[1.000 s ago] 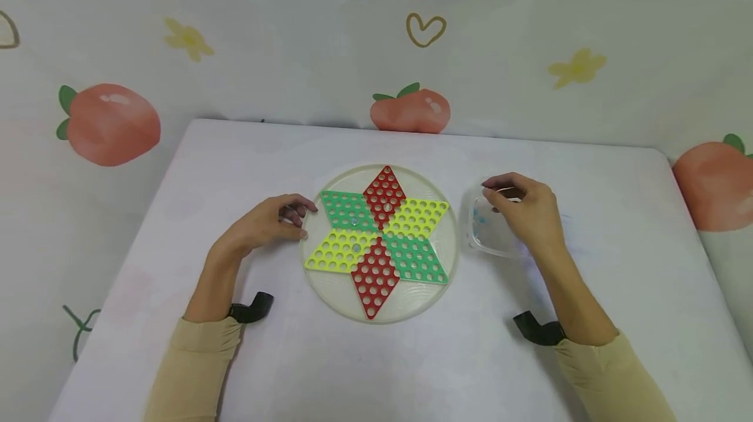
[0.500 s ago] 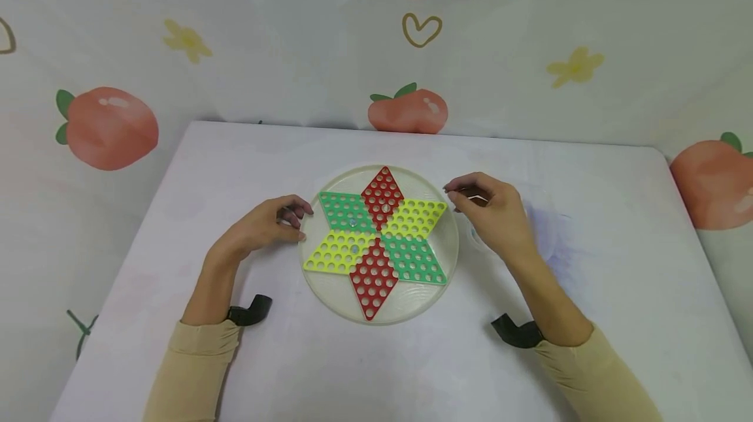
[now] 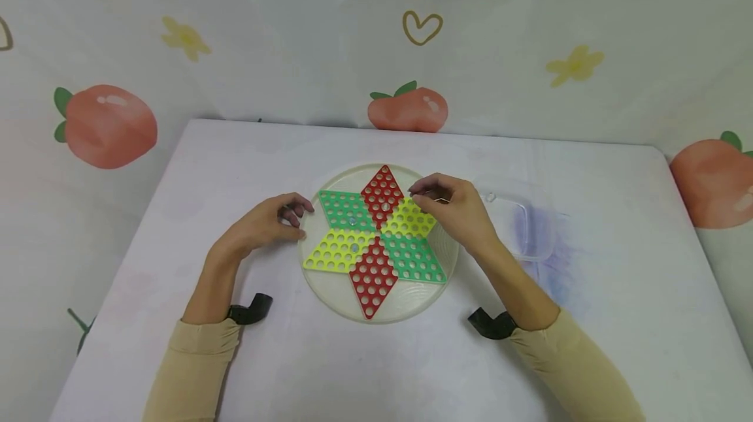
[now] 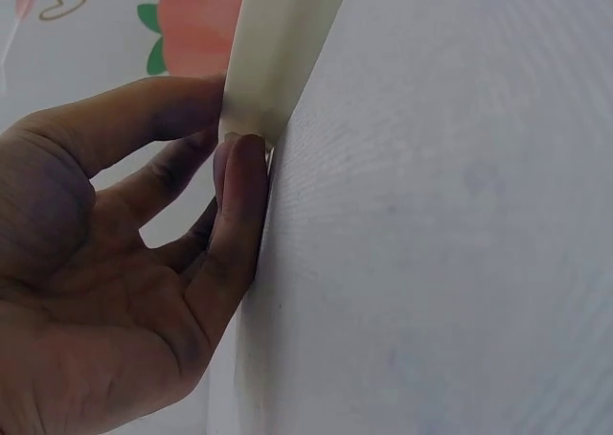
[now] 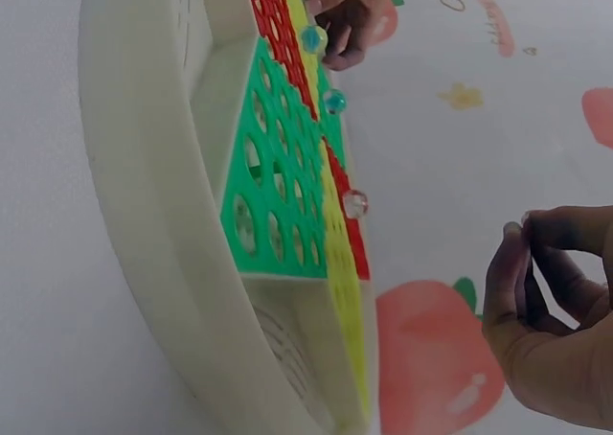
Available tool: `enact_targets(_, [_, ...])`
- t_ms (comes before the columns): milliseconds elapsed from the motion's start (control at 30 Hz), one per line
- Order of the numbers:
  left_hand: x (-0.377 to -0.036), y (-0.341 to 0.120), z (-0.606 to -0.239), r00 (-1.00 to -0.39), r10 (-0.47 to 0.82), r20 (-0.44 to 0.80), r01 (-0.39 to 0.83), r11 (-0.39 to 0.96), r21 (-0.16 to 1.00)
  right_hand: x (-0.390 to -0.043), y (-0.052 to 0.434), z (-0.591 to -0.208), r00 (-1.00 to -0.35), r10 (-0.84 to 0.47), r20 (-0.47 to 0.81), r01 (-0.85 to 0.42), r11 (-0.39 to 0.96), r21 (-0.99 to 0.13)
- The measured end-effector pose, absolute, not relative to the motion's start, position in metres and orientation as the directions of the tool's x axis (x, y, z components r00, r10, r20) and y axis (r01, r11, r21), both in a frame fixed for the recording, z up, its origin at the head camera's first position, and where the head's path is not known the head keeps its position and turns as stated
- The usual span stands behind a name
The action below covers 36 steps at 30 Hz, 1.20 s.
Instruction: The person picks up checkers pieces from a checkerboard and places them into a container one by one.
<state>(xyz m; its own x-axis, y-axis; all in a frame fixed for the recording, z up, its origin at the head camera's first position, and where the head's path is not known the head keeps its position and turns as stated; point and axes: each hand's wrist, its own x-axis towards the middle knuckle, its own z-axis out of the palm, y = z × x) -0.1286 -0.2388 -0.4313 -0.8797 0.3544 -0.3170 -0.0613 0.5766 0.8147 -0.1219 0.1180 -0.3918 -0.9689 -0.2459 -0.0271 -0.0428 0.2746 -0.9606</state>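
A round cream Chinese checkers board point(image 3: 335, 301) with a red, green and yellow perforated star lies on the table. Three clear or bluish marbles sit on it: one on green point(image 3: 353, 221), one on lower-left yellow point(image 3: 355, 248), one on upper red point(image 5: 354, 204). My right hand point(image 3: 455, 210) is over the upper-right yellow point, thumb and index fingertips together. They pinch a small clear marble, almost wholly covered by the fingertips in the right wrist view. My left hand point(image 3: 267, 221) touches the board's left rim point(image 4: 278, 61) with loosely bent fingers.
Right of the board stands a clear plastic box point(image 3: 525, 257), partly behind the right hand, with a small clear piece point(image 3: 491, 197) near its back left. A white cloth backdrop point(image 3: 294, 49) printed with peaches rises behind the white table point(image 3: 365, 376).
My right hand has moved left from above the plastic box to over the board's yellow point, fingertips pinched throughout. The left hand stays at the rim.
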Motion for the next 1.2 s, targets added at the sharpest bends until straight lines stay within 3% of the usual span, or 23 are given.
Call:
enact_targets(200, [-0.129, -0.236, -0.430, -0.888, 0.328, -0.323, -0.068, 0.601, 0.796, -0.128, 0.107, -0.398, -0.964, -0.260, -0.061, -0.032, 0.338, -0.941])
enact_targets(600, [-0.130, -0.236, -0.429, -0.885, 0.331, -0.327, -0.070, 0.600, 0.797, -0.142, 0.097, -0.415, -0.956, -0.254, -0.148, 0.083, 0.251, -0.964])
enact_targets(1200, [-0.128, -0.236, -0.428, -0.877, 0.333, -0.345, -0.093, 0.587, 0.804, -0.145, 0.082, -0.432, -0.954, -0.274, -0.124, -0.048, 0.545, -0.837])
